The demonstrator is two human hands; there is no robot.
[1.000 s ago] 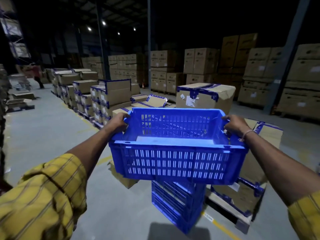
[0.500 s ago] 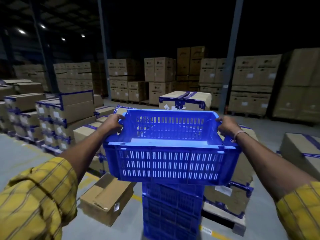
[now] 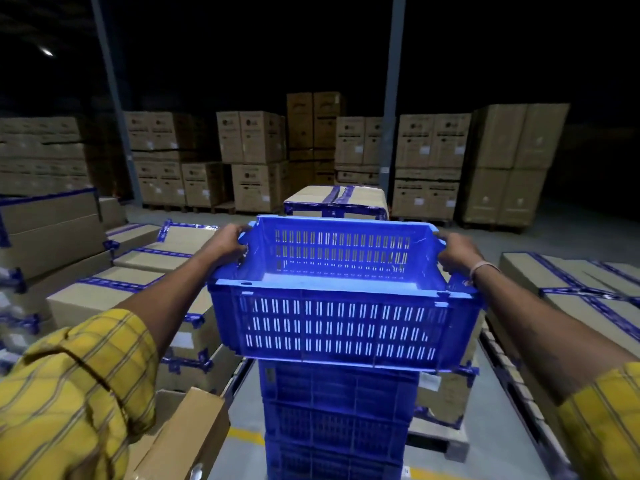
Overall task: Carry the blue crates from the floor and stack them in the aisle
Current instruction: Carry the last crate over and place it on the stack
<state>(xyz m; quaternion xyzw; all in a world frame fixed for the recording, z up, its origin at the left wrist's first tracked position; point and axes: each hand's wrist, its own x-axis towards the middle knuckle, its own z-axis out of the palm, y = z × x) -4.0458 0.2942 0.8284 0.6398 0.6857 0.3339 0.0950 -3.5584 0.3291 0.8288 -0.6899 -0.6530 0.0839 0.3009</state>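
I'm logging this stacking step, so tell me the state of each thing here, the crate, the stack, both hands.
carried blue crate: empty, level, above the stack; contact unclear
blue crate stack: upright on the floor
left hand: grips crate's left end
right hand: grips crate's right end
taped cartons: closed, stacked on pallets

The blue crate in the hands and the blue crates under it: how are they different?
The held crate is gripped at both ends by the left hand and right hand; the stacked crates are untouched. The held crate looks bright, the stacked crates shadowed. Both are blue slotted plastic.
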